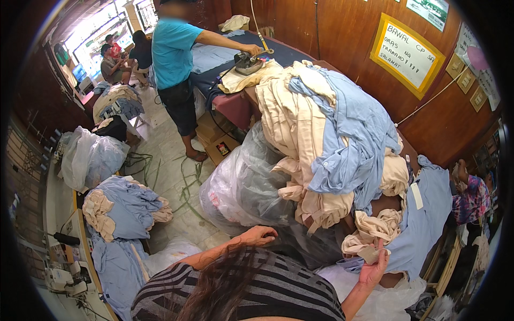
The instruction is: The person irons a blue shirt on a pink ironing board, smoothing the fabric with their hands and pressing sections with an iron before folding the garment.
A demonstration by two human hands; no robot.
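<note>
The right hand (375, 267) pinched a small flat beige tag (369, 253) between its fingers (381, 250), just beside the light blue shirt (428, 214). The left hand (257, 235) rested with fingers curled on the clear plastic bag (241, 187), well apart from the tag.

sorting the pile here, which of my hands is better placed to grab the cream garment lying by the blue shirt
Right. The right hand is raised just below the cream garment, though it already pinches a small tag. The left hand rests farther off, by the clear plastic bag, and holds nothing.
</note>
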